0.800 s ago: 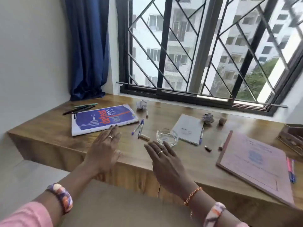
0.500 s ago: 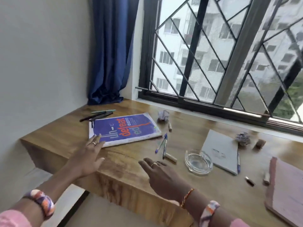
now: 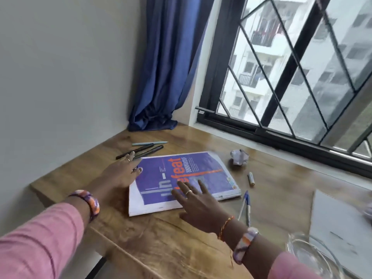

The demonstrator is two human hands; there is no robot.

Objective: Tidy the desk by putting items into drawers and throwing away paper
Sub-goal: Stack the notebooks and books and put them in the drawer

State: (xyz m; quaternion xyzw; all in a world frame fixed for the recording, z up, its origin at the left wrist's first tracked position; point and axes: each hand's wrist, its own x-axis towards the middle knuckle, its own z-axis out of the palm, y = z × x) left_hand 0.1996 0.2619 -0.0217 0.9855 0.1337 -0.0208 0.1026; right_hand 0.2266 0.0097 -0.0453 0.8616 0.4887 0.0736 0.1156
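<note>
You are at the step of collecting the purple paperback book with orange letters (image 3: pixel 181 178), which lies flat near the left front corner of the wooden desk (image 3: pixel 161 238), its long side close to the front edge. No drawer is visible, so I cannot tell where the book should go.

Your left hand (image 3: pixel 122 170) reaches with straight, spread fingers to the far left corner of the book; its fingertips are just beside the dark pens (image 3: pixel 141 151) that lie behind the book near the left edge. Your right hand (image 3: pixel 193 200) hovers low over the near part of the cover, fingers straight and apart, holding nothing. Whether it touches the cover I cannot tell.

The next move, I think, needs both hands to slide under or pinch the book edges and lift it. The crumpled white paper ball (image 3: pixel 239 157) sits behind the book's right end, toward the window, and two blue pens (image 3: pixel 245 204) lie just right of it.
</note>
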